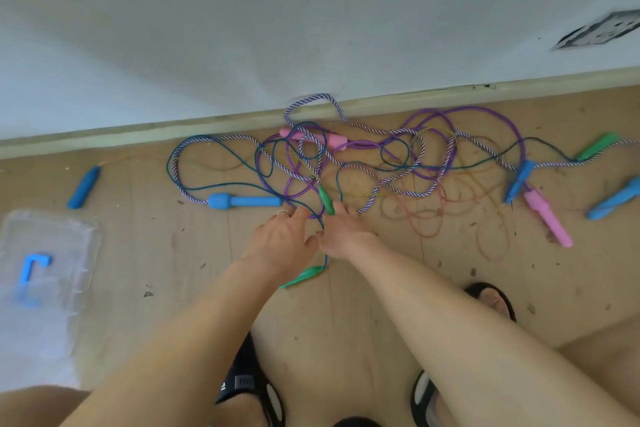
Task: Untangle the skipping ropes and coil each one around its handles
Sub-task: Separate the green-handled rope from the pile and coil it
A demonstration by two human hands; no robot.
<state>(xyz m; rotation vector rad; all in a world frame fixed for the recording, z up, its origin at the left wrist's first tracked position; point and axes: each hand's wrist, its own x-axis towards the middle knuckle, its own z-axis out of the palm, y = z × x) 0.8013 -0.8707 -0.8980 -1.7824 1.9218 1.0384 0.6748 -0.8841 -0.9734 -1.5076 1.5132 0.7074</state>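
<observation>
Several skipping ropes [346, 163] lie knotted on the floor [173, 236]; both hands, left hand [282, 239] and right hand [346, 232], reach the tangle's near edge beside a green handle [326, 199], fingers loosely spread, seemingly holding nothing, probably to free it.

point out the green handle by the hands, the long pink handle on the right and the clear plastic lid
green handle [326, 200], head view, middle of its body
pink handle [548, 217], head view, mid-length of its shaft
clear plastic lid [74, 234], head view, bare part near its right edge

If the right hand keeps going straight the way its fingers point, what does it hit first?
Probably the green handle just beyond the right hand, lying in the tangle of ropes; the fingertips look almost on it, though depth is unclear.
</observation>
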